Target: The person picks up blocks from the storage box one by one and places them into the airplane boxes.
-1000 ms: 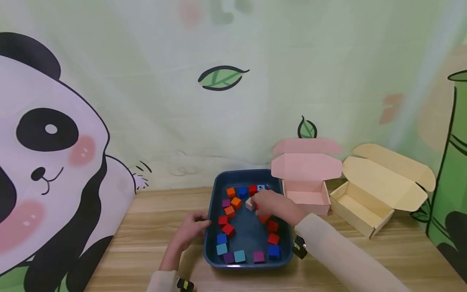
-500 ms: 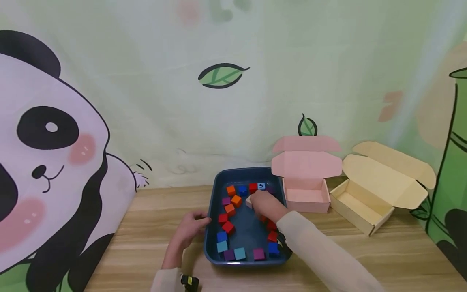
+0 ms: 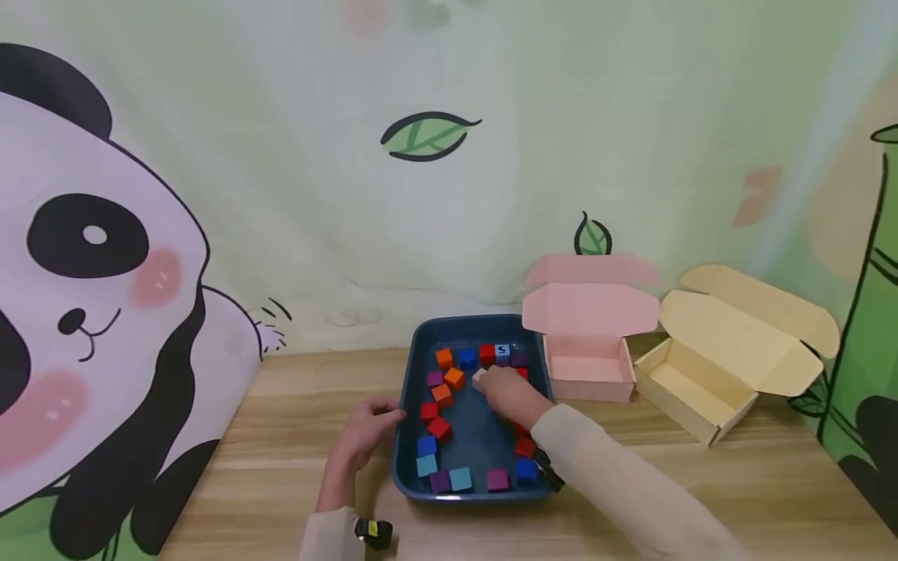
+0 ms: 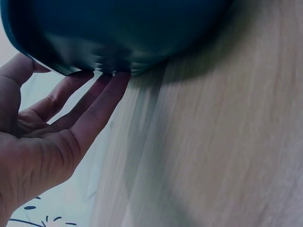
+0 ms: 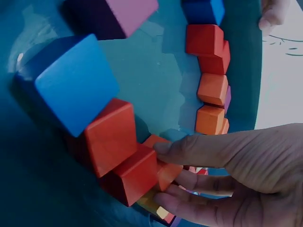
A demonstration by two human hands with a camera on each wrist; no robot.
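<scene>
A dark blue tray (image 3: 471, 448) lies on the wooden table, with coloured cube blocks along its inner edges. My left hand (image 3: 368, 432) is at the tray's left side; in the left wrist view its fairly straight fingers (image 4: 102, 104) touch the outer wall. My right hand (image 3: 517, 396) reaches into the tray's right half. In the right wrist view its thumb and fingers pinch an orange block (image 5: 166, 174) beside two red blocks (image 5: 113, 137). A pale block (image 3: 479, 379) shows at its fingertips in the head view. The palm hides some blocks there.
A pink box (image 3: 589, 370) with its lid up stands right of the tray. Farther right is an open cream box (image 3: 694, 389). Behind them hangs a printed cloth (image 3: 316, 195) with a panda.
My right hand has shifted slightly over the right-hand blocks, and its forearm has swung left, over the tray's edge. The left hand stays by the tray wall. The head view has tilted slightly down.
</scene>
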